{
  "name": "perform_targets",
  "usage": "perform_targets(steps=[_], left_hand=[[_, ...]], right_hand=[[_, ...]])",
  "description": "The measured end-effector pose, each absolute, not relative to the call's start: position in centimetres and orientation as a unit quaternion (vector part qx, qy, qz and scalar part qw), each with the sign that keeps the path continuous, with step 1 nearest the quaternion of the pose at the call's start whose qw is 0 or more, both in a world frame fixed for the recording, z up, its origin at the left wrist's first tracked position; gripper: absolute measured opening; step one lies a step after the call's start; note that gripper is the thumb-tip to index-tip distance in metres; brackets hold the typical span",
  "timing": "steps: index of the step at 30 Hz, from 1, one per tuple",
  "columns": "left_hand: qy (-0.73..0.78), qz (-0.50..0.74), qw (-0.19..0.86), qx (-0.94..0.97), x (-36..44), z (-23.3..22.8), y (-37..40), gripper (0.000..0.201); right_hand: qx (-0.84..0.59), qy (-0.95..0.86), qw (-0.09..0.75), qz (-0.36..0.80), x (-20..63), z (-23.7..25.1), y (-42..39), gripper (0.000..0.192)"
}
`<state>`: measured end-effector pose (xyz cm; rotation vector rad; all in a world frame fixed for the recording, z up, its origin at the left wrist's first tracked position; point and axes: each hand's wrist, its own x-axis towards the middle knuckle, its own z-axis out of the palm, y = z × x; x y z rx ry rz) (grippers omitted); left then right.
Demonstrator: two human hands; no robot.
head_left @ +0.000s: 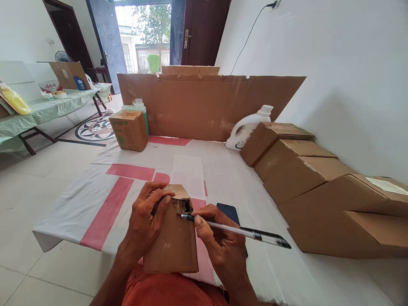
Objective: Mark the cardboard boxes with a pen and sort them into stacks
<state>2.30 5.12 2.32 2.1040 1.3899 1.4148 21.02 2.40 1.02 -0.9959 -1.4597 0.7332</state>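
From the head view, the left hand (145, 225) grips a small box (174, 238) by its left edge, fingers closed around it, thumb over the top near a hole torn in the upper face. The box rests on the person's lap, at the near edge of the white and red sheet (95, 199) spread on the floor. The right hand (219, 242) pinches a pen (236, 231) between closed fingers, its tip pressed at the hole. Just beyond the right hand lies a phone (228, 211); right of it stands a row of boxes (306, 174). A judgement: the pen tip could slip and jab the left thumb, since that thumb sits just beside the hole, or the thin cardboard could tear further under the push.
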Motion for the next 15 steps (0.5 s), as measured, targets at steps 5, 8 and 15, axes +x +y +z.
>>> perform_targets(steps=[5, 8, 15], left_hand=[[0.471, 0.489, 0.129, 0.723, 2.3, 2.3, 4.9, 0.021], [0.471, 0.490, 0.129, 0.722, 2.3, 2.3, 4.9, 0.021], [0.475, 0.486, 0.127, 0.722, 2.3, 2.2, 5.0, 0.021]], right_hand=[[-0.446, -0.622, 0.569, 0.300, 21.9, 1.3, 1.8, 0.023], [-0.465, -0.601, 0.581, 0.292, 22.4, 1.7, 1.6, 0.025], [-0.542, -0.521, 0.577, 0.319, 25.6, 0.8, 6.1, 0.031]])
